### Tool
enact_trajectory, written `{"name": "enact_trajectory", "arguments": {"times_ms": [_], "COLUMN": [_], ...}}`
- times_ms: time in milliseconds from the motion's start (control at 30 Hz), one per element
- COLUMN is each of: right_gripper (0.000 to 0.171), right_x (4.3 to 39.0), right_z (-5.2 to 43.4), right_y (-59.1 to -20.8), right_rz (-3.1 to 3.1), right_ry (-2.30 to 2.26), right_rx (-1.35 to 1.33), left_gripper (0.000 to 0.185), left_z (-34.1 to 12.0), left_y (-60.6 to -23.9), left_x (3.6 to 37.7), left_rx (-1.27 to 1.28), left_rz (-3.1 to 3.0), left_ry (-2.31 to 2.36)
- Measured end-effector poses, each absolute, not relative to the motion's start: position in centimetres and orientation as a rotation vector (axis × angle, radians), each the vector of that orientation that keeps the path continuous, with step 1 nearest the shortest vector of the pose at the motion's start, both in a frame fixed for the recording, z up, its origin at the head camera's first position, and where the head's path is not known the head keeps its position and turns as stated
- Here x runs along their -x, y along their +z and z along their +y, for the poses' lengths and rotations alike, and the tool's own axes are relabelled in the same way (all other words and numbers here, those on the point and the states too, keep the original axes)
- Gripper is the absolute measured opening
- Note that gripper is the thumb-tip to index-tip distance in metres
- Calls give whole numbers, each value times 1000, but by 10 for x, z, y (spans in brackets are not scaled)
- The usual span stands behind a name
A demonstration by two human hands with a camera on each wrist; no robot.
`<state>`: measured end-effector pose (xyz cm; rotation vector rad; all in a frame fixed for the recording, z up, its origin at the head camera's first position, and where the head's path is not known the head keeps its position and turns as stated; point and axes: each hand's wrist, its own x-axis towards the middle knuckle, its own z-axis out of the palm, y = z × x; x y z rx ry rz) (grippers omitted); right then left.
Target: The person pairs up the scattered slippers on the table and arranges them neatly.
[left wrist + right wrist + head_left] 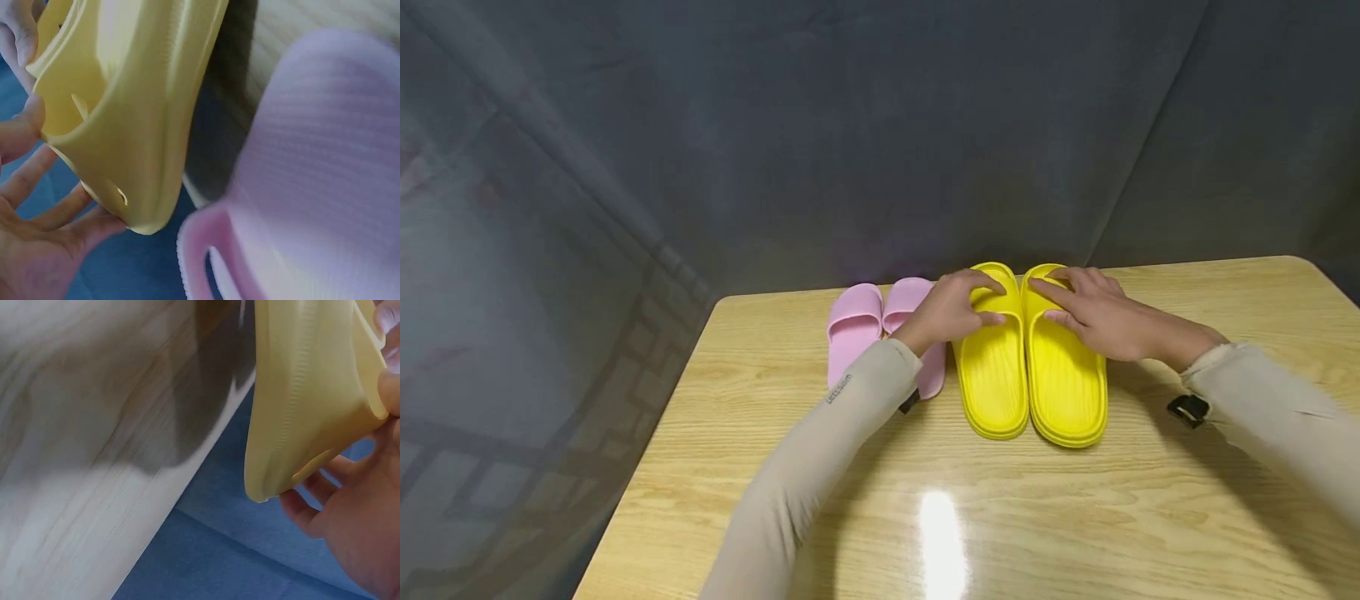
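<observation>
Two yellow slippers stand side by side at the far side of the table, toes away from me. My left hand (951, 307) grips the left yellow slipper (996, 375) by its strap, thumb at the foot opening and fingers around the toe end. On the right yellow slipper (1067, 383), my right hand (1105, 315) has a matching hold. The right wrist view shows that hand's thumb at the strap (306, 394) edge and its fingertips under the toe end. Beside the left hand lie two pink slippers (853, 342), partly hidden by the left forearm.
The wooden table (760, 350) has its far edge close to the slipper toes. A dark grey-blue cloth (887, 150) hangs behind it and along the left side. Black straps (1187, 410) sit at the wrists. Light glares on the table's near part.
</observation>
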<state>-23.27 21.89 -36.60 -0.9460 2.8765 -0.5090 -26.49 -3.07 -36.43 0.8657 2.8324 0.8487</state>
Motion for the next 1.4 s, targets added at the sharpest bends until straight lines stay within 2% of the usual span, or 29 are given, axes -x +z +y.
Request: {"name": "enact_trajectory", "arguments": {"times_ms": [300,800,1033,1233,1400], "right_gripper": [55,52,55,57,54], "right_x": [249,267,265,260,243], "right_z": [219,221,223,223,225], "right_y": [-372,-394,-392,-390,-393], "right_rz": [2852,2756,2671,2760,2849], "right_ry": [-510,-682,-736,-693,-710], "right_rx": [910,792,694,749,814], "left_gripper": [36,36,37,42,46], "left_z": [-32,-26,-26,-34,-35], "left_y": [-374,-395,-396,-397,-397], "left_x": [287,294,290,291,277], "left_rx": [-705,-564,-548,-527,-558], "left_rz": [2763,2661,2623,2580,2641], "left_ry": [1018,1088,1115,1194,1223]}}
